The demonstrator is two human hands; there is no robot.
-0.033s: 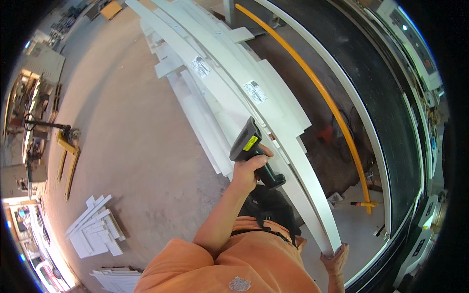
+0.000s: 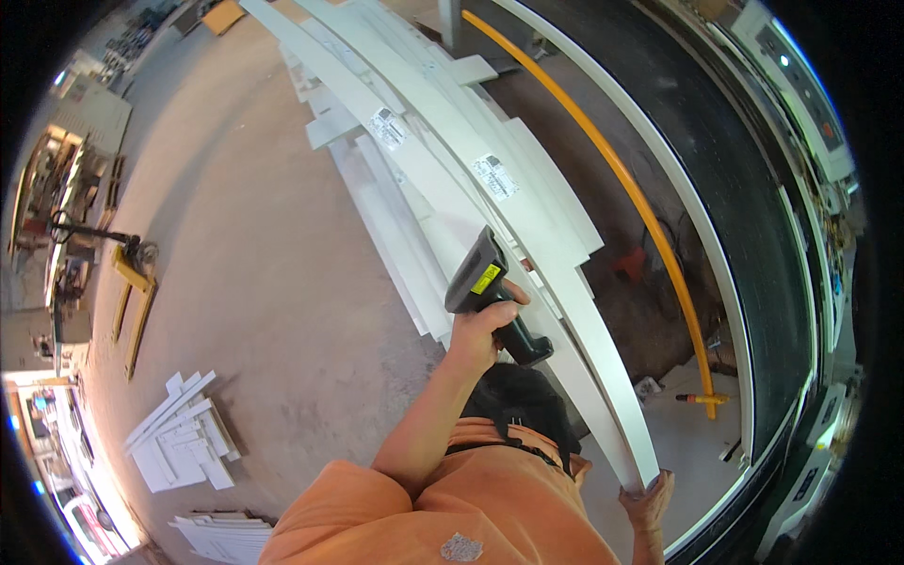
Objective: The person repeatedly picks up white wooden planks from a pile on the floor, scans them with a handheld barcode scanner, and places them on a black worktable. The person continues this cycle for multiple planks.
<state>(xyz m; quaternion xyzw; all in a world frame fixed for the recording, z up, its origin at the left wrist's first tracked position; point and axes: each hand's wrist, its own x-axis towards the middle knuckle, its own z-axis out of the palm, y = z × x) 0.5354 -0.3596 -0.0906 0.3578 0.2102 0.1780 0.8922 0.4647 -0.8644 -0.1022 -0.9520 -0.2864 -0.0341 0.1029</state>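
My left hand (image 2: 476,331) is closed round the grip of a black handheld barcode scanner (image 2: 478,273) with a yellow sticker. The scanner is over a long white board (image 2: 428,179) that bears a printed label (image 2: 387,128). Beside it on the right runs a second long white board (image 2: 551,250), with its own label (image 2: 495,177). At the boards' near end, my right hand (image 2: 648,501) wraps round the end of this right-hand board; the fingers underneath are partly hidden. Both boards extend away over a stack of white panels (image 2: 556,212).
Right of the stack, a curved-looking orange bar (image 2: 612,155) runs beside a machine with a dark belt-like surface (image 2: 697,169). A yellow pallet jack (image 2: 137,278) stands on the floor at left. White offcuts (image 2: 184,433) and more white pieces (image 2: 221,537) lie at lower left.
The whole view has shifted very slightly. Both hands keep the same hold, and the boards show no clear movement.
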